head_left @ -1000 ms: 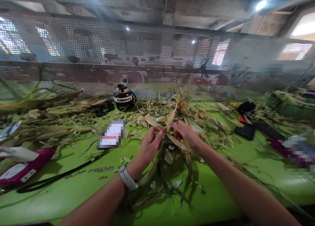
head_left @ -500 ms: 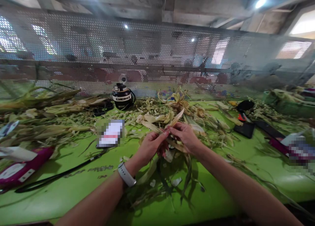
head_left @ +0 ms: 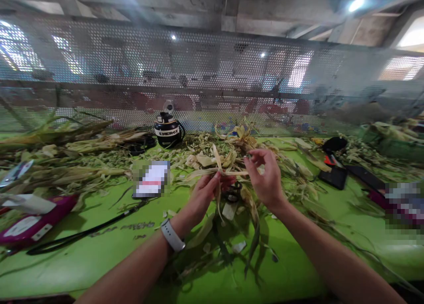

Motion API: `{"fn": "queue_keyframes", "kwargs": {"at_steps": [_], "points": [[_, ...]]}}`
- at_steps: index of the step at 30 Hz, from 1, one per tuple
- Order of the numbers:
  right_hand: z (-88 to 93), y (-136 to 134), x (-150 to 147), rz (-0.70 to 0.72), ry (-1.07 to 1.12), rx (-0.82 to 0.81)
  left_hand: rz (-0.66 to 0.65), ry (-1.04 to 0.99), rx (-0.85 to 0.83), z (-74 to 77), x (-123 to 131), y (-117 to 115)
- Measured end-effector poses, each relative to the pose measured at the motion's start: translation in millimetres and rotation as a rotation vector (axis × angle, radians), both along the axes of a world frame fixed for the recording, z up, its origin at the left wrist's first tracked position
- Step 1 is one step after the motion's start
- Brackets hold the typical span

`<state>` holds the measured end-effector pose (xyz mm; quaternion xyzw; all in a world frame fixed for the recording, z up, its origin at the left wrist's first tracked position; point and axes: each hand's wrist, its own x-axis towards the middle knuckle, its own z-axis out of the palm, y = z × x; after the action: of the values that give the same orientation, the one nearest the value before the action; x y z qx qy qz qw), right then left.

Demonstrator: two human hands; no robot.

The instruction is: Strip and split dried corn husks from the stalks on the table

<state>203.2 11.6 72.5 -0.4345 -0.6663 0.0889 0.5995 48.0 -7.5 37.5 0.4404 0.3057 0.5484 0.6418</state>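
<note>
My left hand (head_left: 205, 192), with a white watch on its wrist, is closed round a bundle of dry corn husk strips (head_left: 219, 171) held just above the green table (head_left: 99, 255). Loose husk ends hang down below it. My right hand (head_left: 265, 176) is raised a little to the right, its thumb and fingers pinched on a pale husk strip that runs back to the bundle. Black scissors (head_left: 233, 192) lie partly hidden on the table between my hands.
Piles of husks and stalks (head_left: 76, 158) cover the back and left of the table. A black bottle (head_left: 167, 129) stands before a perforated metal screen (head_left: 212, 83). A phone (head_left: 152, 180), a black lanyard (head_left: 82, 233), a pink object (head_left: 33, 220) and black items (head_left: 334, 176) lie about.
My right hand has lifted and moved right, drawing a husk strip out across the bundle. My left hand has stayed closed on the bundle in much the same place.
</note>
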Motion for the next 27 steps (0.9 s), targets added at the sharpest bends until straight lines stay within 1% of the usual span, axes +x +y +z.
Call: {"fn": "queue_keyframes", "kwargs": {"at_steps": [1,2,4,6,9,11,14,17,23,25,27], "points": [[1.4,-3,-1,0.05,-0.072,-0.035,0.034,0.025,0.039,0.0,-1,1],[2.1,-7,-2,0.142,-0.152,-0.117,0.072,0.064,0.075,0.3,-2,3],[2.2,-12,-7,0.36,-0.244,-0.343,0.145,0.139,0.129,1.2,-4,4],[1.1,-14,-11,0.536,-0.215,-0.539,0.184,0.161,0.154,2.1,-4,5],[-3.9,-14,-17,0.647,-0.164,-0.681,0.183,0.124,0.12,3.4,-2,3],[-10.2,-12,-20,0.686,-0.155,-0.705,0.175,0.105,0.082,4.6,0,1],[-21.3,-9,-24,0.746,-0.075,-0.697,0.172,0.094,0.05,7.3,1,0],[-28.3,-6,-26,0.749,-0.061,-0.692,0.2,0.109,0.029,8.9,0,0],[-29.4,-6,-22,0.803,-0.15,-0.692,0.19,0.059,0.007,4.7,-4,6],[-29.5,-6,-22,0.797,-0.185,-0.662,0.171,0.033,-0.006,4.6,-5,6],[-29.8,-7,-23,0.756,-0.244,-0.609,0.143,0.024,-0.037,6.2,-5,6]]}}
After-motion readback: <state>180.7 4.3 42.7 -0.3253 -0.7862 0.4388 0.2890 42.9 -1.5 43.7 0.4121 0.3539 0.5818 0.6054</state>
